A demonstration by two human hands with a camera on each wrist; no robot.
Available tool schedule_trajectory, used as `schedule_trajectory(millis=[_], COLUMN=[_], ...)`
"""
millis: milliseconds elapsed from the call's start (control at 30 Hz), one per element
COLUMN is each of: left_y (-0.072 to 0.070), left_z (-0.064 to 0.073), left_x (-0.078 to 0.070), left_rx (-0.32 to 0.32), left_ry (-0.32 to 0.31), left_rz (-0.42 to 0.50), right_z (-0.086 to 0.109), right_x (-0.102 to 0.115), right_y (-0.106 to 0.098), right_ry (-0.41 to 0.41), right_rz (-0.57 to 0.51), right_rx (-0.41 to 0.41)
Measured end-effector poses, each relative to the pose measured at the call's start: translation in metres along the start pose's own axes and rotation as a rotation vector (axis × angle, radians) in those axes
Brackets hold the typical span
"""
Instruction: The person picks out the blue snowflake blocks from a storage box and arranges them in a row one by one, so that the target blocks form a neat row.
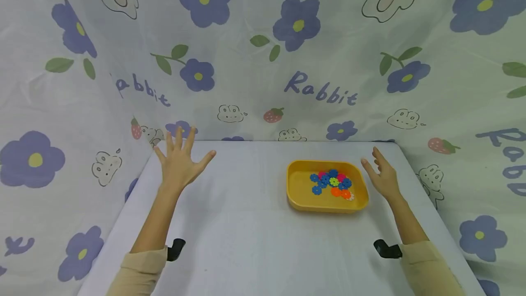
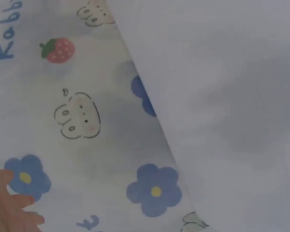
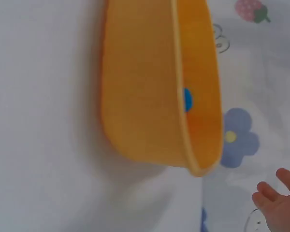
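My left hand is held over the left part of the table with its fingers spread wide and nothing in it. In the left wrist view, part of that hand shows at the lower left. My right hand hovers just right of a yellow tray, fingers extended and holding nothing. Inside the tray lie several small toothed discs: blue ones, orange ones, a yellow-green one and pink ones. The right wrist view shows the tray's outer wall and the right fingers at the lower right.
A white table spreads beneath both hands. Behind it and along both sides hangs a pale cloth printed with flowers, rabbits and strawberries. A black strap piece sits at the left wrist, another at the right.
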State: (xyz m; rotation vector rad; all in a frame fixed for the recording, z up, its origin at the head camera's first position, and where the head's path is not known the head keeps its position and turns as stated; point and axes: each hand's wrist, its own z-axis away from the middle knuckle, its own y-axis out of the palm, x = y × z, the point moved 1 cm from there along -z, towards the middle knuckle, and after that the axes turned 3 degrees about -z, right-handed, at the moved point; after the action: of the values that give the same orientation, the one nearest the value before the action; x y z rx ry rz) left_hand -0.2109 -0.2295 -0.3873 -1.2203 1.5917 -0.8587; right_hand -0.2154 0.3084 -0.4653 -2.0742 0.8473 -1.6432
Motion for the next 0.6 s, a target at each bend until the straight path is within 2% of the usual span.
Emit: schedule_trajectory(millis=[233,433,600], left_y=[0.017,0.035,0.053], left_z=[0.004,0.009,0.014], left_x=[-0.006,-0.017,-0.031], left_rx=[0.016,-0.003,-0.038], left_ry=[-0.02,-0.012,0.007], left_rz=[0.09,0.172,0.283], right_z=[0.003,0.004,0.007], right_x=[-0.027,-0.042,-0.05], right_y=[0.018,0.032,0.042], right_ry=[0.11,0.12,0.115], right_rz=[-0.102,-0.152,-0.171], right_rx=[-0.011,-0.021,-0.013])
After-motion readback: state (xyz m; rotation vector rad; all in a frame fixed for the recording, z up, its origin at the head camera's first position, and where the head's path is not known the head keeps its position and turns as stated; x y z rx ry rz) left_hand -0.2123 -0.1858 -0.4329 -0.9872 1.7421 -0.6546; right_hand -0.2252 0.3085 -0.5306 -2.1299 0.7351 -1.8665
